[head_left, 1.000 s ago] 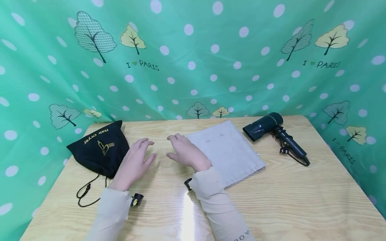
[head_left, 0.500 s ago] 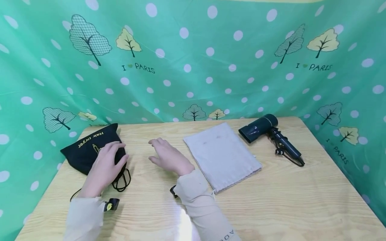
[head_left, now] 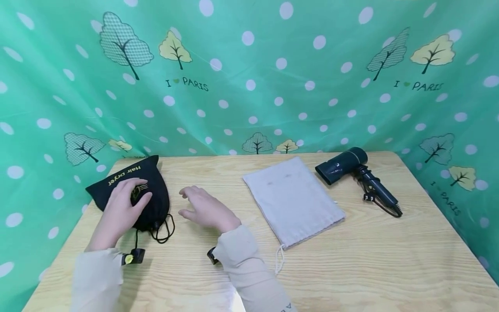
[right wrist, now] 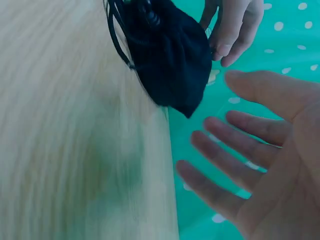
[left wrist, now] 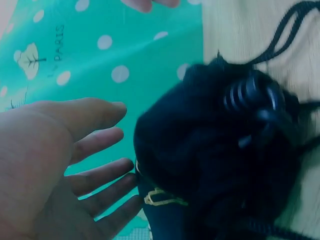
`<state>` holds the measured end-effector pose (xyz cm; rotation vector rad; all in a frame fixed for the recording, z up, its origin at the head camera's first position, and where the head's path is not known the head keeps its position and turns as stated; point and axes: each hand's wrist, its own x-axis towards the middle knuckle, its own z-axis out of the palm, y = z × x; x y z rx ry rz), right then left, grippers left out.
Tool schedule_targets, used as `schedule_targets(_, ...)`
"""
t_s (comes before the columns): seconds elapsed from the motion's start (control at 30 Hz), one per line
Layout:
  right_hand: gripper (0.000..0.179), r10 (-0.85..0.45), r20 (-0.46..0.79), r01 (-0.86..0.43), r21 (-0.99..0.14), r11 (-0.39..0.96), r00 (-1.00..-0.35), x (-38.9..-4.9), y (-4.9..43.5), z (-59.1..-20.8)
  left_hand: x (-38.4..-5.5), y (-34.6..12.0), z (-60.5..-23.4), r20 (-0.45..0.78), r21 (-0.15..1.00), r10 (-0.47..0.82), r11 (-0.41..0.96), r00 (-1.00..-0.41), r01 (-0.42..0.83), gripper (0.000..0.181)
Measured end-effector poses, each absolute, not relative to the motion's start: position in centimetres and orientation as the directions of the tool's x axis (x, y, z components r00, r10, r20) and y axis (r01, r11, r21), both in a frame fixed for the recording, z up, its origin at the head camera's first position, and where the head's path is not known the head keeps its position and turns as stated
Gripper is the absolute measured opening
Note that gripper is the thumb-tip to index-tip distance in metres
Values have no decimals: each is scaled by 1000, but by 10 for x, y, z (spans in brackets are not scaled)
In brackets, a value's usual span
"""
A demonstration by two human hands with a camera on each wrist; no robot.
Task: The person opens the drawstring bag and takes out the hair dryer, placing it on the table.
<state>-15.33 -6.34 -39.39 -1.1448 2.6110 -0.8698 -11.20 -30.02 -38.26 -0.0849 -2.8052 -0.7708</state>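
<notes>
A black drawstring pouch with gold "Hair Dryer" lettering lies at the left of the table. Over its left part, in the head view, is my left hand, fingers spread and relaxed. The left wrist view shows that hand beside the pouch's gathered mouth and cord lock, gripping nothing. To the right of the pouch, my right hand hovers with loosely bent fingers and holds nothing. In the right wrist view the pouch is beyond that hand's fingertips.
A grey cloth drawstring bag lies flat in the middle right, its white cord trailing toward the front. Farther right lies a dark green hair dryer with its cable wrapped round the handle. A green polka-dot curtain hangs behind the wooden table.
Both hands have moved left; the left one now overlaps the pouch, and the right one has left the grey bag's edge. The pouch's cord has shifted to its right side.
</notes>
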Motion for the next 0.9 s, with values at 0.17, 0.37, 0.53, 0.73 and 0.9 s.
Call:
schedule_targets(0.17,40,-702,132,-631,-577,519,-699,-149,-75,-396,-112,-308,-385,247,511,-63,856,-967,75,42)
schedule_targets(0.37,38,-699,131,-625,-583,519,-703,-144,-91,-397,-109,-313,-386,170,522,-147,852,-974,-38,53)
schedule_targets(0.53,38,-704,134,-640,-558,528,-698,-146,-100,-395,-110,-323,-388,66,542,-150,835,-986,-90,65)
schedule_targets(0.73,39,-734,87,-656,-529,539,-673,-144,-110,-401,-113,-323,-394,23,528,-112,845,-993,-83,65)
schedule_targets(0.9,39,-747,98,-678,-510,530,-657,-141,-116,-406,-111,-324,-394,-33,504,-103,857,-994,-105,69)
